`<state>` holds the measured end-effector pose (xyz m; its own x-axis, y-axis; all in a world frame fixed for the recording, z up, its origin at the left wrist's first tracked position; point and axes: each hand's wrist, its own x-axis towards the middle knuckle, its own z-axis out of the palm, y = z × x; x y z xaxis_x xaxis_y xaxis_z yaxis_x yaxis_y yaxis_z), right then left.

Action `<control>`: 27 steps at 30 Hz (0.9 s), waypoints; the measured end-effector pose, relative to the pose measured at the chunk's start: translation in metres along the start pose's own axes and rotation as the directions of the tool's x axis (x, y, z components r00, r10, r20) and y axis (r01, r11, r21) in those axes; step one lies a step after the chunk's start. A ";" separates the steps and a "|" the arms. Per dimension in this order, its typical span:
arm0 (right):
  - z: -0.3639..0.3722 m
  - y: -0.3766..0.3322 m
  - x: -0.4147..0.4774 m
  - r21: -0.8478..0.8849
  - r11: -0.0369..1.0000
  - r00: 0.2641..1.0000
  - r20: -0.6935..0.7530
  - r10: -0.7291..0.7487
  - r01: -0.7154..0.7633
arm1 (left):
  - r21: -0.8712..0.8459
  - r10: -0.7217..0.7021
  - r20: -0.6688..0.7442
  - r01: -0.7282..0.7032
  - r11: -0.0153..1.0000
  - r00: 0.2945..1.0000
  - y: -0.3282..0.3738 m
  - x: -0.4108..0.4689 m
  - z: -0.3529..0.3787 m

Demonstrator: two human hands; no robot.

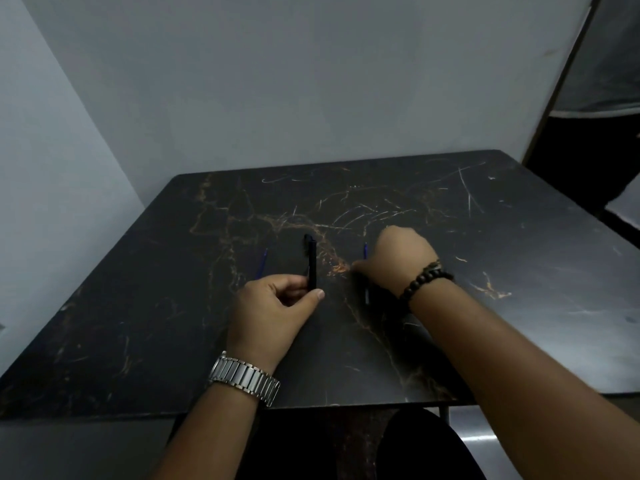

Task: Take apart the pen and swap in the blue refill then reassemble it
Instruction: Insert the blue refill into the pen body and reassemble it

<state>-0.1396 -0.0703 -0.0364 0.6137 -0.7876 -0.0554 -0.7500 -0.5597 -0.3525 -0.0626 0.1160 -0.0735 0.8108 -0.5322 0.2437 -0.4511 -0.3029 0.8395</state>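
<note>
The person's left hand (pixel 273 308) pinches the lower end of a black pen barrel (pixel 312 263) between thumb and fingers, the barrel pointing away over the dark marbled counter (pixel 519 254). The right hand (pixel 398 261) is curled, knuckles up, with its fingertips down on the counter over a thin blue refill (pixel 365 251); only the refill's far tip shows, so whether it is actually gripped cannot be told. A second blue refill (pixel 262 263) lies loose on the counter just left of the barrel. Judged from this layout, the pen appears already opened and the swap is at the pick-up stage; insertion and reassembly remain. A small dark piece (pixel 366 294) lies beside the right wrist, too dim to identify. Nothing obstructs either hand; low contrast against the dark surface is the main hazard.
</note>
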 end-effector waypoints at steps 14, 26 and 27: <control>-0.007 -0.027 0.017 -0.084 0.996 1.000 0.015 -0.025 0.026 | -0.001 -0.013 0.005 0.013 1.000 1.000 0.000 -0.001 0.000; -0.045 -0.024 -0.005 0.897 0.344 0.960 -0.271 -0.070 0.278 | 0.029 0.005 0.033 -0.006 1.000 0.999 -0.001 -0.001 0.001; -0.045 -0.026 -0.006 0.894 0.328 0.953 -0.292 -0.086 0.304 | 0.026 0.008 0.030 -0.008 1.000 1.000 0.000 -0.001 0.001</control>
<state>-0.1349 -0.0621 0.0151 0.5772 -0.7772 0.2504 0.1608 -0.1925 -0.9680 -0.0638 0.1161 -0.0742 0.7957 -0.5581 0.2353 -0.4674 -0.3188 0.8245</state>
